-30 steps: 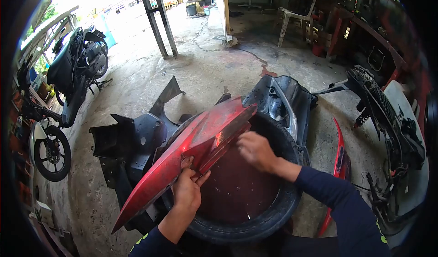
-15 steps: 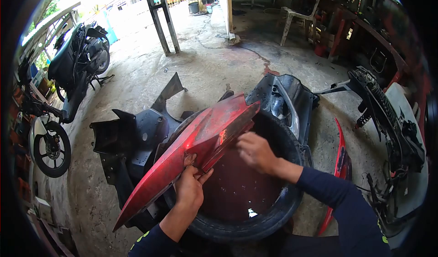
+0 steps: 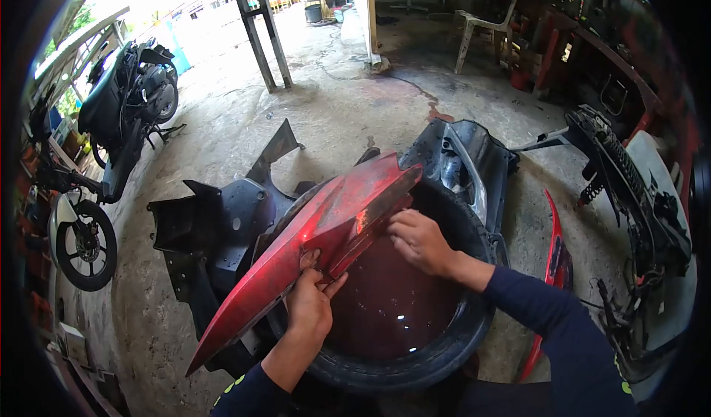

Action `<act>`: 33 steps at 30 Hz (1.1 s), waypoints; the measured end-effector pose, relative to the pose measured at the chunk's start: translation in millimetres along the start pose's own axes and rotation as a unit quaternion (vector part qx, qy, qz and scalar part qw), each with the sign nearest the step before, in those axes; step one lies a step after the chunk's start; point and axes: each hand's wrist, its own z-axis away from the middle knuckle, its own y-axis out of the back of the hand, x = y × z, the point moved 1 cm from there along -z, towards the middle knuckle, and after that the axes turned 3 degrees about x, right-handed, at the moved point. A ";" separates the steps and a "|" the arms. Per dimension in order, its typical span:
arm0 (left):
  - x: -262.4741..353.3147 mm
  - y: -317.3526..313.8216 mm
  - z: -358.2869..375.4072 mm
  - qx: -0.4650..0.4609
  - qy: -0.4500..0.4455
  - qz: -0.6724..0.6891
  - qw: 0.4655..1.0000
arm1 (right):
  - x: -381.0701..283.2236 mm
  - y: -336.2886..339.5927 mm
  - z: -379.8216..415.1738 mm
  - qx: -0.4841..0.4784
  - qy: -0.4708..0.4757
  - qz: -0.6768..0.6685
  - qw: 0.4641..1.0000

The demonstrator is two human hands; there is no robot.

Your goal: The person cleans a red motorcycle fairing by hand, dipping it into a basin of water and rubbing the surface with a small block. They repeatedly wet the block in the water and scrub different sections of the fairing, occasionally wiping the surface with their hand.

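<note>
Shifted slightly, the right hand [image 3: 426, 245] curls its fingers together by the red panel [image 3: 296, 247], contact unclear. The left hand [image 3: 307, 309] clamps the panel between thumb and fingers, tilted over the black tub [image 3: 415, 372].

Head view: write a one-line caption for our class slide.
Left hand grips a scuffed red panel over a round black tub; right hand nears its edge.

glare upper left; dim upper right; black curved edges; fisheye bend
</note>
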 end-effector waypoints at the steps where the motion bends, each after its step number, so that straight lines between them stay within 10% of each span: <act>1: -0.4 -0.7 0.0 0.003 0.006 0.000 1.000 | 11.5 -0.4 4.2 0.017 -0.017 -0.014 1.000; 12: -1.3 3.6 -10.7 -0.020 -0.007 -0.005 1.000 | 70.0 -0.2 8.5 -0.040 -0.171 0.066 0.982; 16: 2.4 8.7 -19.8 -0.017 -0.004 0.006 1.000 | 26.1 -0.3 2.2 -0.007 -0.037 -0.022 0.999; 18: 3.8 9.8 -20.6 -0.019 -0.002 -0.002 1.000 | 70.0 4.4 5.0 -0.007 -0.205 0.064 0.977; 22: 9.9 12.8 -26.6 -0.008 -0.013 0.000 1.000 | 33.8 1.0 6.6 -0.005 -0.069 0.016 0.997; 31: 2.7 32.5 -34.8 -0.025 -0.026 -0.015 0.999 | 66.8 14.0 25.0 0.000 -0.336 0.073 0.939; 33: -0.8 36.0 -35.0 -0.034 -0.025 -0.025 0.999 | 58.9 15.6 19.1 -0.122 -0.387 0.099 0.908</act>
